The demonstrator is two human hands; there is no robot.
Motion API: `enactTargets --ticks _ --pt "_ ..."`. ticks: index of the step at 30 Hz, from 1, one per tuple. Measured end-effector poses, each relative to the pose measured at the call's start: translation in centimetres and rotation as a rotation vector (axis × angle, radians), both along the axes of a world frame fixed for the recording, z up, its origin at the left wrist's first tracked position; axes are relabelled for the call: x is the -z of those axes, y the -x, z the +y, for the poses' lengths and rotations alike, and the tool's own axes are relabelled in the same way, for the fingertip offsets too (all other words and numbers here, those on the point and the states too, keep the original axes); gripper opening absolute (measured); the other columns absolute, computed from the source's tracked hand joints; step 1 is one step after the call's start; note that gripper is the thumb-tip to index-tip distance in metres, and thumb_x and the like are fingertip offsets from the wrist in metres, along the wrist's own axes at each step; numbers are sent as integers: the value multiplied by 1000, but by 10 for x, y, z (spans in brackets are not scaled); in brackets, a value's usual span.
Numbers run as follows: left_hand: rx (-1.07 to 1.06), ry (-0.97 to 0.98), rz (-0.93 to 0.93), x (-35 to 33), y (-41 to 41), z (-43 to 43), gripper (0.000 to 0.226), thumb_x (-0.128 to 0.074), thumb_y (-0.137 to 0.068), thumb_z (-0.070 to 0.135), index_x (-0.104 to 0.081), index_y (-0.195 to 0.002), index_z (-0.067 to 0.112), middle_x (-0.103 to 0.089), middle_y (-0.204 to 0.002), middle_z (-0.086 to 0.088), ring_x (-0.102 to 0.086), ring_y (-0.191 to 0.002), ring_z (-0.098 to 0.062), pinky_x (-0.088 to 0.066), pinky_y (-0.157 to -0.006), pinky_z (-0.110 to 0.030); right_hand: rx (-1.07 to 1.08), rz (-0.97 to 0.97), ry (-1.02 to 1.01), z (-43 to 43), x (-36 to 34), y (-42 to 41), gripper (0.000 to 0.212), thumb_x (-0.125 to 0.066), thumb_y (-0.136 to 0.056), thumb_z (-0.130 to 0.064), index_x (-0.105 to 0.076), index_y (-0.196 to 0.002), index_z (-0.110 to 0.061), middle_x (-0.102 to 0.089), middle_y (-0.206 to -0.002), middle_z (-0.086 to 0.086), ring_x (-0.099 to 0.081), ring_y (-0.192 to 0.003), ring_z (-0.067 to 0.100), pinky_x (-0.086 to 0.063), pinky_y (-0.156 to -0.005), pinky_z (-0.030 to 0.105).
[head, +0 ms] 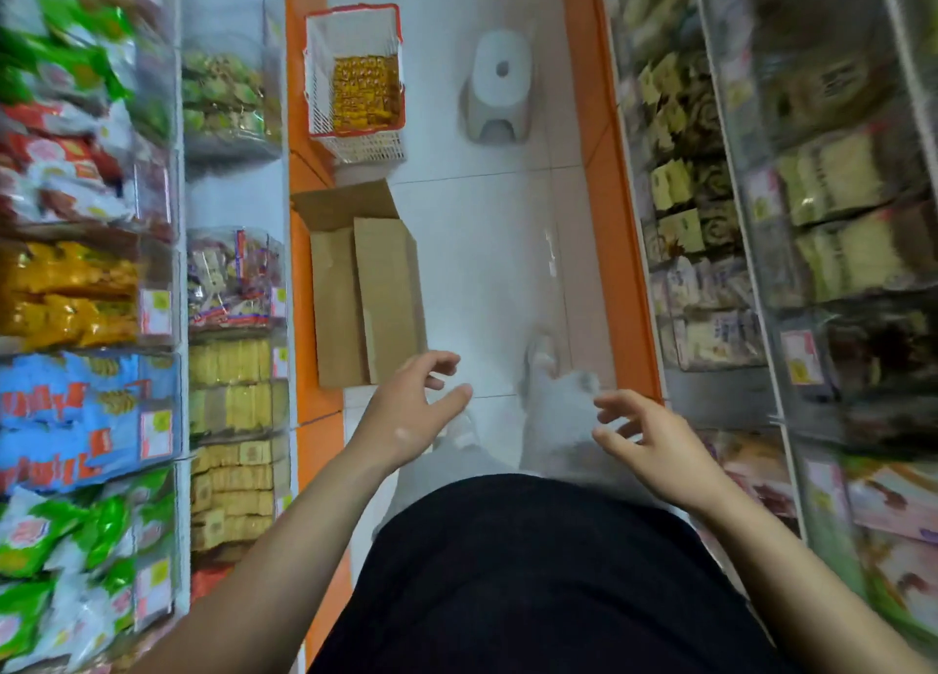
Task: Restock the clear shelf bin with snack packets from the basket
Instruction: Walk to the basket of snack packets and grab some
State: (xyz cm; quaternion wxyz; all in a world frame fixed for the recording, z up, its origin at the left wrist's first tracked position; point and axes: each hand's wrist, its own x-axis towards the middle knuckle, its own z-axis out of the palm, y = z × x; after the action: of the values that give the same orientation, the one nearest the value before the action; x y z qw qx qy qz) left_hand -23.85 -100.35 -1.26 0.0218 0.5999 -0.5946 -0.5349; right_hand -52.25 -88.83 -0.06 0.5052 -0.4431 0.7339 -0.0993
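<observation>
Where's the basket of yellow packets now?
Head view, upper left: the basket stands on the floor beside the left shelves, beyond the cardboard box, left of the white stool.

I can't read any print on the left shelf packets point(86, 287) or the right shelf packets point(837, 201); motion smears both sides. The yellow packets point(363, 90) in the basket point(321, 84) are too small to read. Flaps hide the inside of the cardboard box point(365, 293). My shoes point(548, 389) are a grey blur, and the bottom edge cuts off my forearms point(284, 546).
</observation>
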Motion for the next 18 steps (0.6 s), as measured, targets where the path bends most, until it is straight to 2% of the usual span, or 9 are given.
enactTargets --ticks 4,8,11,16,18 --pt "9 -23 -13 13 51 -83 33 -69 -92 42 -57 -123 39 -61 -114 21 -60 -108 -5 -54 -94 -36 19 -20 -14 -75 15 46 34 -66 -92 -35 -57 -125 -34 -64 -110 -18 -63 -85 -1 -52 -73 19" --pt "-55 -5 -60 7 72 -145 36 -68 -93 40 -59 -128 34 -62 -117 21 -59 -109 -1 -50 -91 -27 -56 -12 36 -171 10 79 31 -66 -92 -33 -58 -122 -31 -64 -108 -15 -62 -85 0 -48 -73 16" --pt "-135 -25 -78 -6 69 -184 38 -69 -93 37 -59 -130 32 -62 -119 23 -58 -108 3 -50 -97 -29 -105 -6 82 -252 -5 86 31 -66 -92 -33 -59 -122 -29 -64 -106 -14 -62 -84 -1 -46 -71 14" --pt "-249 -48 -81 6 59 -264 30 -72 -92 34 -60 -119 37 -63 -114 26 -61 -101 7 -52 -97 -31 -213 -17 114 -383 -6 77 34 -63 -93 -32 -59 -126 -25 -64 -109 -11 -63 -88 3 -54 -83 29" --pt "-278 -56 -70 20 57 -306 29 -72 -92 35 -59 -118 38 -63 -115 25 -61 -101 8 -52 -95 -30 -228 -2 107 -431 2 74 35 -63 -94 -32 -58 -127 -25 -64 -111 -10 -64 -88 4 -54 -83 30"
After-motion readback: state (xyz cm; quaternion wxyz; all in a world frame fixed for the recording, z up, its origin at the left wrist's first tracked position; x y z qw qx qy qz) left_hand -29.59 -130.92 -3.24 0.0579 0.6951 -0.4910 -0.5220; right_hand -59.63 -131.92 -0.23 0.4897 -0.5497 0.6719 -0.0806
